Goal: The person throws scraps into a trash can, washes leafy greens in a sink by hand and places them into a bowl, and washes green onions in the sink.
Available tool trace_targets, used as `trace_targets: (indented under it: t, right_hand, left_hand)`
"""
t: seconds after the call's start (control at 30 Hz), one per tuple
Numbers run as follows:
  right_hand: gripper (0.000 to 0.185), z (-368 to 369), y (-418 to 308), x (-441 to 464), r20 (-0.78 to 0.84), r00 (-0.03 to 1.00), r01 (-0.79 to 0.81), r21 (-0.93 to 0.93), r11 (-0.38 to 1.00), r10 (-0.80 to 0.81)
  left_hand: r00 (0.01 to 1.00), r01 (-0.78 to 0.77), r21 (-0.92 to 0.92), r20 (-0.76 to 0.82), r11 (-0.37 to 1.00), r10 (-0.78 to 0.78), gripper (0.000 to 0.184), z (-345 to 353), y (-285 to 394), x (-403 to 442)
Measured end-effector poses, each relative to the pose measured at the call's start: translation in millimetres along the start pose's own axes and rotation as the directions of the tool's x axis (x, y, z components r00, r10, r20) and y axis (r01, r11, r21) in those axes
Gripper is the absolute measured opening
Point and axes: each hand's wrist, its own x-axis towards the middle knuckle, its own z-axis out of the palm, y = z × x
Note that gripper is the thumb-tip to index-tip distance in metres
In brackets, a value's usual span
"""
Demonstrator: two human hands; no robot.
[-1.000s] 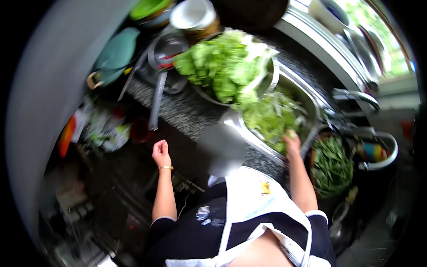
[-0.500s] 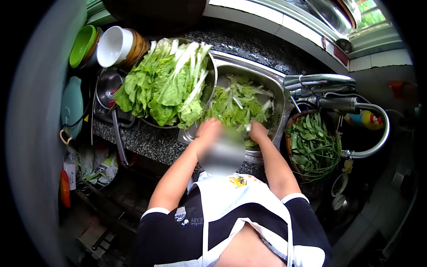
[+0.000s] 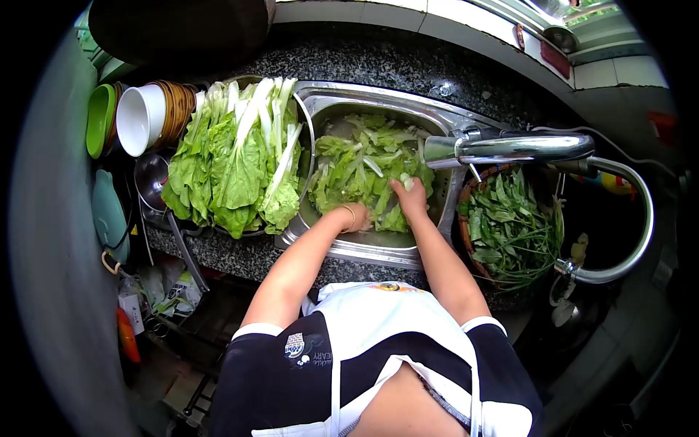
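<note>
- This is a kitchen.
- A metal sink [image 3: 364, 252] has a shiny tap [image 3: 528, 148] and green leaves [image 3: 357, 156] in it.
- Big leafy greens [image 3: 233, 164] are piled beside it.
- Stacked bowls [image 3: 142, 120], a metal ladle [image 3: 151, 182] and a stone table [image 3: 371, 62] show it too.

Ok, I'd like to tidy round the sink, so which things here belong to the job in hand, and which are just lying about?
In the job, it seems: left hand, right hand, green leaves around them, sink, probably the heaped lettuce alongside.

Apparently just lying about: white bowl, green bowl, ladle, basket of darker greens.
</note>
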Motion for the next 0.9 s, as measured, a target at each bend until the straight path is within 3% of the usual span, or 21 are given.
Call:
trace_targets:
  t: [0.07,0.13,0.2,0.23,0.27,0.33,0.37,0.4,0.47,0.5,0.53,0.6,0.67,0.73,0.8,0.87,0.9]
  right_hand:
    - [0.042,18.1,1.4,4.7,-0.1,0.995,0.012,0.085,0.996,-0.003]
    - [0.033,13.2,-17.0,-1.4,-0.07,0.998,0.007,0.027,1.0,-0.005]
    - [0.027,3.2,-37.3,-6.3,0.251,0.96,-0.201,0.317,0.927,0.122]
    - [0.026,-1.2,-41.9,-9.4,0.316,0.937,-0.276,0.419,0.865,0.146]
    - [0.026,-7.7,-46.1,-13.0,0.321,0.936,-0.276,0.414,0.867,0.144]
    - [0.026,-27.3,-67.1,-32.5,0.44,0.888,-0.375,0.518,0.768,0.137]
    - [0.028,-32.8,-72.1,-39.9,0.455,0.882,-0.373,0.52,0.768,0.12]
    - [0.028,-35.8,-72.7,-46.1,0.455,0.882,-0.373,0.519,0.769,0.121]
    - [0.031,-41.2,-71.9,-56.8,0.441,0.897,-0.151,0.351,0.924,-0.021]
    - [0.034,-38.2,-70.6,-61.0,0.406,0.902,0.012,0.316,0.949,-0.146]
    - [0.036,-41.4,-68.6,-66.0,0.423,0.886,0.118,0.188,0.975,-0.189]
    - [0.037,-46.1,-68.8,-72.2,0.464,0.829,0.295,0.111,0.949,-0.312]
    - [0.039,-51.4,-74.2,-71.1,0.483,0.833,0.301,0.012,0.954,-0.269]
    - [0.038,-50.0,-73.9,-63.4,0.23,0.949,0.193,0.117,0.974,-0.215]
    - [0.036,-49.0,-78.2,-50.3,0.14,0.968,0.181,0.183,0.966,-0.208]
    - [0.034,-46.3,-86.6,-39.8,0.247,0.958,0.055,0.333,0.941,-0.143]
    - [0.034,-40.9,-86.1,-33.8,0.247,0.959,0.053,0.335,0.941,-0.142]
  left_hand:
    - [0.931,-0.364,-0.406,-0.183,0.838,0.315,0.015,14.2,-6.2,8.0]
    - [0.934,-0.358,-0.457,-0.185,0.815,0.306,0.014,13.6,-6.2,-1.3]
    - [0.922,-0.386,-0.748,-0.33,0.541,0.201,0.017,6.1,-7.5,-25.8]
    - [0.912,-0.408,-0.817,-0.388,0.408,0.134,0.017,3.2,-8.1,-35.3]
    - [0.911,-0.408,-0.819,-0.391,0.404,0.129,0.017,-2.0,-10.2,-42.2]
    - [0.892,-0.434,-0.888,-0.447,0.151,-0.064,0.018,-10.2,-11.8,-55.2]
    - [0.901,-0.397,-0.913,-0.406,0.091,-0.153,0.02,-16.9,-8.3,-57.7]
    - [0.901,-0.397,-0.914,-0.406,0.09,-0.153,0.02,-18.6,-3.8,-53.7]
    - [0.847,-0.416,-0.909,-0.401,0.033,-0.35,0.026,-23.3,8.9,-43.7]
    - [0.809,-0.451,-0.889,-0.443,0.076,-0.385,0.026,-23.3,13.8,-34.5]
    - [0.811,-0.453,-0.888,-0.446,0.076,-0.379,0.026,-21.0,17.3,-28.1]
    - [0.789,-0.544,-0.838,-0.492,-0.047,-0.368,0.024,-18.4,22.8,-18.3]
    - [0.799,-0.529,-0.847,-0.473,-0.059,-0.372,0.019,-16.3,21.0,-14.6]
    - [0.822,-0.499,-0.866,-0.471,-0.008,-0.319,0.02,-18.8,18.6,-19.7]
    - [0.84,-0.486,-0.874,-0.465,-0.009,-0.281,0.018,-15.7,19.7,-25.2]
    - [0.789,-0.573,-0.81,-0.587,0.128,-0.182,0.019,-14.2,21.3,-26.5]
    - [0.836,-0.472,-0.838,-0.524,0.273,-0.164,0.021,-13.9,17.7,-27.0]
